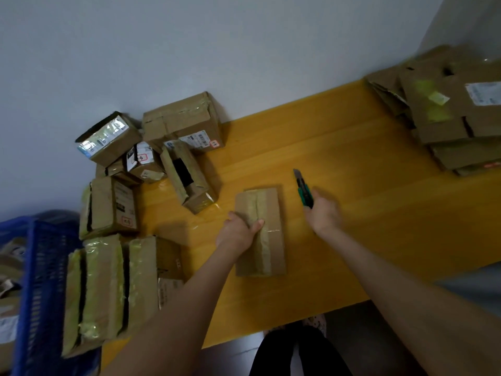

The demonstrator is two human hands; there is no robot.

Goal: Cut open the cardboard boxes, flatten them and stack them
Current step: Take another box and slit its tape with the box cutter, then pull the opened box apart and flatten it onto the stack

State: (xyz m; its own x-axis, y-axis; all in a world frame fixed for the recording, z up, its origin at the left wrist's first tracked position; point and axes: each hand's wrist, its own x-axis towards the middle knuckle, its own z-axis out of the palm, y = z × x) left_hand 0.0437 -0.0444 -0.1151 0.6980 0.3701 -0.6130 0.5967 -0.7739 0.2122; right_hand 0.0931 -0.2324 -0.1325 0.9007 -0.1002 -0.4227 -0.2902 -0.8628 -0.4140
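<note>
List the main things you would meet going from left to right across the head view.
Blue crate → pile of uncut boxes → taped box gripped by the left hand → knife held in the right hand → stack of flattened cardboard.

a plain pale grey wall (189, 50) runs along the far side of a long yellow wooden worktop (339, 147). smooth grey floor (466, 283) shows past its near edge. a blue plastic lattice crate (40, 280) stands near left. the light is dim and even.
</note>
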